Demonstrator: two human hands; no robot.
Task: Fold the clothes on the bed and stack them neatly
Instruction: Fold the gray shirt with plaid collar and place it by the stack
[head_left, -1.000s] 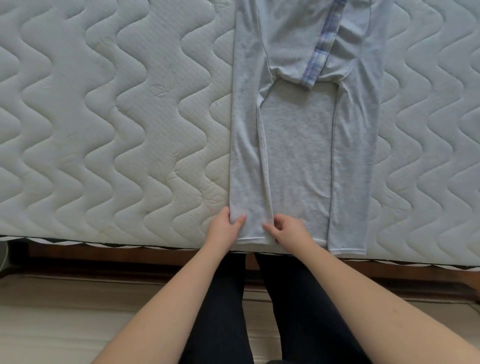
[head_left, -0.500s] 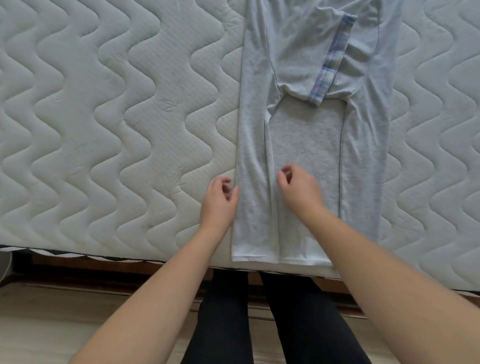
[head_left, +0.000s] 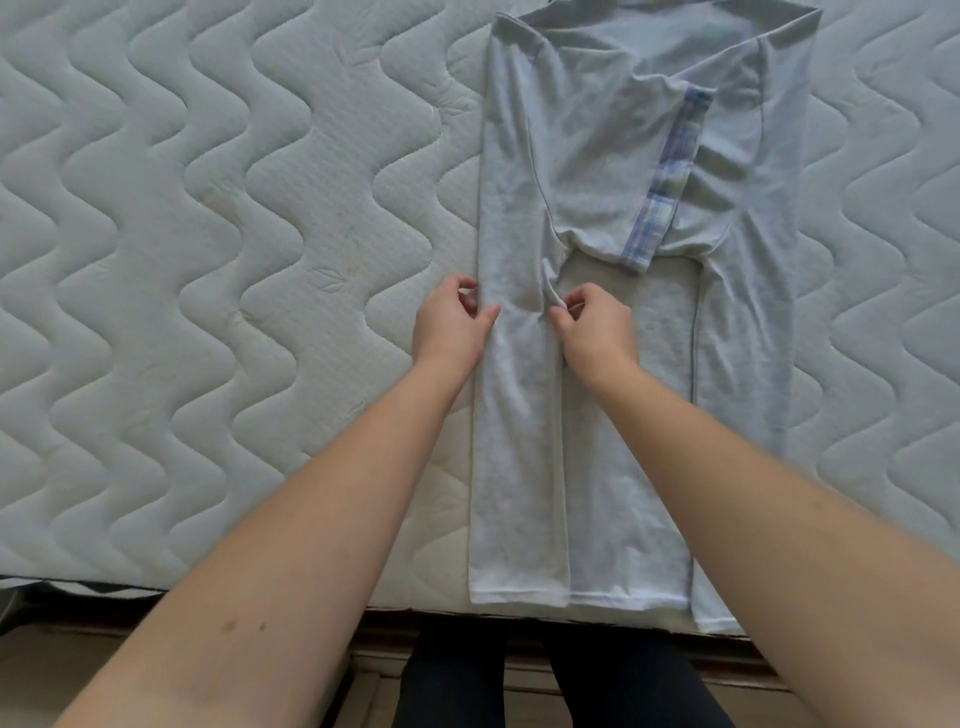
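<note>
A shirt (head_left: 623, 364) is laid lengthwise on the mattress (head_left: 208, 260), right of centre, hem at the near edge; its side panels are folded inward.

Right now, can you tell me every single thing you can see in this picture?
Light grey cotton T-shirt: one, pale grey, lying flat on the mattress with both long sides folded in.
Blue-and-white plaid sleeve trim: one strip, blue and white checks, on the folded-over sleeve near the top of the shirt.
White quilted mattress: one, white with wavy stitching, under the shirt.
Brown wooden bed frame: one, dark brown, below the mattress edge.
Light wooden floor: pale, at the bottom.
Legs in black trousers: two, black, bottom centre.
Left hand: one, pinching the folded strip's left edge.
Right hand: one, pinching the strip's right edge.
</note>
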